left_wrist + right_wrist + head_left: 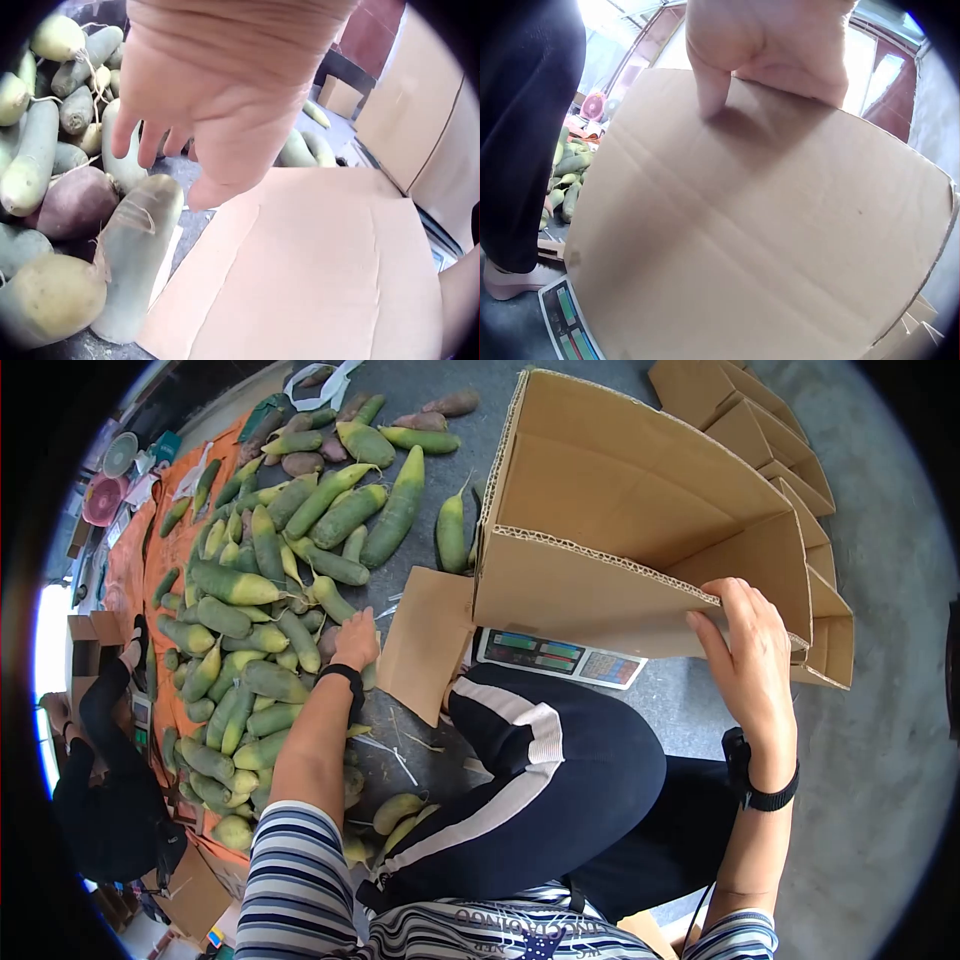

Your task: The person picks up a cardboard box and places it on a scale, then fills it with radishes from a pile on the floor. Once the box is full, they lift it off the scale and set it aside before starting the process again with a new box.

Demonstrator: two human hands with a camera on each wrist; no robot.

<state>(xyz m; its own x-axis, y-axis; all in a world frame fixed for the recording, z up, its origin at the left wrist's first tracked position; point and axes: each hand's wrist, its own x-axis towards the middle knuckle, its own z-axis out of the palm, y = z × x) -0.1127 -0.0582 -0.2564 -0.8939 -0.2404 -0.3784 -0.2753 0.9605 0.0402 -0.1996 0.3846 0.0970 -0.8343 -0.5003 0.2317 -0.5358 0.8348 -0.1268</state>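
My left hand [358, 640] hovers at the right edge of a pile of green radishes [235, 588], its fingers extended and nothing in the palm. In the left wrist view, a long green radish [139, 259] and a purplish root [79, 202] lie below those fingers. A loose-lying cardboard flap [425, 645] is just right of this hand. My right hand [752, 650] grips the top edge of an open cardboard box [590, 585], thumb on the near wall and fingers over the rim. The box is tilted above a digital scale [560, 658], which it partly covers.
More open boxes [770, 450] stand in a row at the upper right. An orange sheet [152, 550] lies under the pile. Another person [110, 800] is at the far left. A white plastic bag [320, 395] lies at the back.
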